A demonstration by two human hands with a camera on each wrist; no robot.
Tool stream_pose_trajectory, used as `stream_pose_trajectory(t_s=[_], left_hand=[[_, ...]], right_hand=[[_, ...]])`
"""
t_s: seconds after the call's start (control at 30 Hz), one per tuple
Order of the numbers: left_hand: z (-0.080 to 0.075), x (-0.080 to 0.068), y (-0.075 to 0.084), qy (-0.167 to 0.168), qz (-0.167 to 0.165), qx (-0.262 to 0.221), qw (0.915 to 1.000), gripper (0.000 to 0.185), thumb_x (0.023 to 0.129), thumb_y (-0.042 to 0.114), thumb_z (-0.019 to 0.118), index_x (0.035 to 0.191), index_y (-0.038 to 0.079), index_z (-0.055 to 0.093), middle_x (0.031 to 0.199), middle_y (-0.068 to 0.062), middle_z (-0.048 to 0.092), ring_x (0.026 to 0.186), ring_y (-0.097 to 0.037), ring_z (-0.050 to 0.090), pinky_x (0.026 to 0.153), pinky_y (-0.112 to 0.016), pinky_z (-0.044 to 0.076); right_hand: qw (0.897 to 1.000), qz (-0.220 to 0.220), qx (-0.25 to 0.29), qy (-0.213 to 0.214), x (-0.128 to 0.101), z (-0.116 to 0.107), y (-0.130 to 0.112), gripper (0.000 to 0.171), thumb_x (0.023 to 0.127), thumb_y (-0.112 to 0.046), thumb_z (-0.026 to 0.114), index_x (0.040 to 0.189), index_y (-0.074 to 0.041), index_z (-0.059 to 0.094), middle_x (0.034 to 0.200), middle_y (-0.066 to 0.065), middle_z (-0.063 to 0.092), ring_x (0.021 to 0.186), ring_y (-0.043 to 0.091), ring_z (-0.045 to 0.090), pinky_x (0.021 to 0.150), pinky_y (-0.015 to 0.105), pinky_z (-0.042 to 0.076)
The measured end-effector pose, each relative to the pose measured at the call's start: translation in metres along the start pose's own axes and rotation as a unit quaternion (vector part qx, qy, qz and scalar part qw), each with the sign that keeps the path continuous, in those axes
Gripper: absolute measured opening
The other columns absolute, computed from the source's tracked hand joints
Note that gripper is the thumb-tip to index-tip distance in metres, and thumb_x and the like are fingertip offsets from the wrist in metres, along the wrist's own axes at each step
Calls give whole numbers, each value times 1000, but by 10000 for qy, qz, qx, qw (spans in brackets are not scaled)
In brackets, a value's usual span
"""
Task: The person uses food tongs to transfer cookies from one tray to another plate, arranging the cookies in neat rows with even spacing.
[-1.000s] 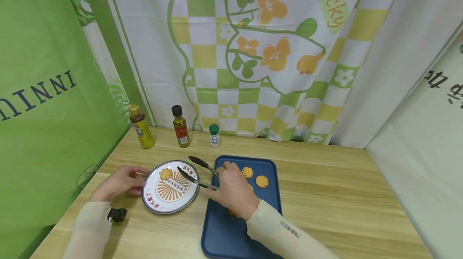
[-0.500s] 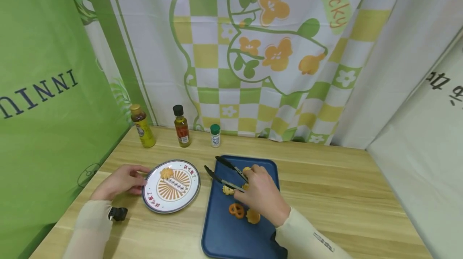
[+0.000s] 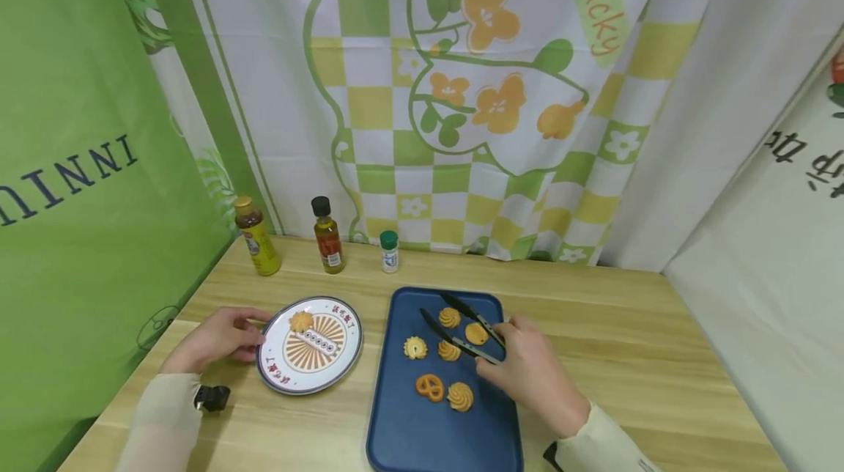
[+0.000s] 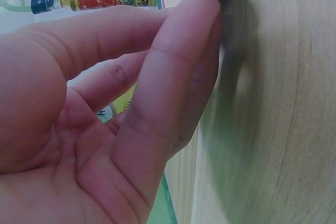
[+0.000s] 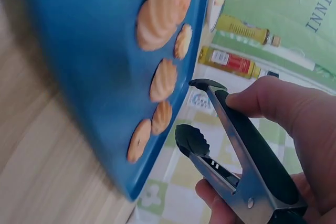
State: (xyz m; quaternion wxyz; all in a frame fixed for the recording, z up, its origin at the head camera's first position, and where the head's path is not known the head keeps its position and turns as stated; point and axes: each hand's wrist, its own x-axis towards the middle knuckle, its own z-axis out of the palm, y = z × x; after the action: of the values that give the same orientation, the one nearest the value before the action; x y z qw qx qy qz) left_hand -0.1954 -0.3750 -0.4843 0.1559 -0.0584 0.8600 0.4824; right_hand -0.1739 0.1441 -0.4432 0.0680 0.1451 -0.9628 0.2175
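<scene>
My right hand holds a pair of black-tipped metal tongs over the right part of a dark blue tray. The tongs' arms are spread, with nothing between the tips. On the tray lie several cookies, among them a swirled cookie, a round flat cookie and a scalloped cookie, plus a small pretzel. My left hand grips the left rim of a white patterned plate. One flower-shaped cookie sits on that plate, toward its upper left.
Along the table's back stand a yellow-labelled bottle, a black-capped oil bottle and a small green-capped shaker. Behind them hangs a patterned curtain; a green cloth borders the left side. The wooden table extends right.
My right hand with the tongs has moved right, from beside the plate to over the tray's right part, uncovering the cookies. My left hand stays at the plate.
</scene>
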Motion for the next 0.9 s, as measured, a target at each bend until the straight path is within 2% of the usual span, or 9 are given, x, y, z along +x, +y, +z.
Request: stream_pose_trajectory(t_s=[0.07,0.23,0.33,0.57,0.9], left_hand=[[-1,0,0,-6,-25,-6,10000,54,105,-2,69,154,-16,52,113,-22,68,86,-20,73,75,-31,73],[0,0,0,11,-101,5,9999,54,106,-3,69,155,-15,52,114,-22,68,87,-20,73,76,-31,74],[1,1,0,4,-100,-39,9999,54,105,-3,69,155,-15,52,113,-22,68,86,-20,73,76,-31,74],[1,-2,2,-25,-39,-95,9999,53,105,-3,69,154,-16,52,111,-21,68,85,-19,73,75,-31,74],[1,-4,4,-43,-54,-105,9999,53,106,-3,69,154,-16,51,112,-21,67,86,-20,73,76,-31,74]], right_hand=[[10000,27,-21,6,-2,-3,6,54,80,-26,97,119,8,80,101,15,70,84,24,65,74,44,65],[9996,145,-63,-222,-2,-11,14,57,82,-29,97,121,8,79,107,18,72,92,29,69,79,50,68],[9993,165,-127,-296,-3,-14,16,57,81,-30,97,120,8,80,106,17,72,92,29,69,78,51,67],[9994,47,-190,-298,-2,-18,17,54,78,-27,96,114,10,81,102,17,74,92,31,71,79,52,68],[9976,85,-281,-625,4,-25,13,53,78,-27,95,115,8,83,111,22,77,98,35,74,84,53,70]])
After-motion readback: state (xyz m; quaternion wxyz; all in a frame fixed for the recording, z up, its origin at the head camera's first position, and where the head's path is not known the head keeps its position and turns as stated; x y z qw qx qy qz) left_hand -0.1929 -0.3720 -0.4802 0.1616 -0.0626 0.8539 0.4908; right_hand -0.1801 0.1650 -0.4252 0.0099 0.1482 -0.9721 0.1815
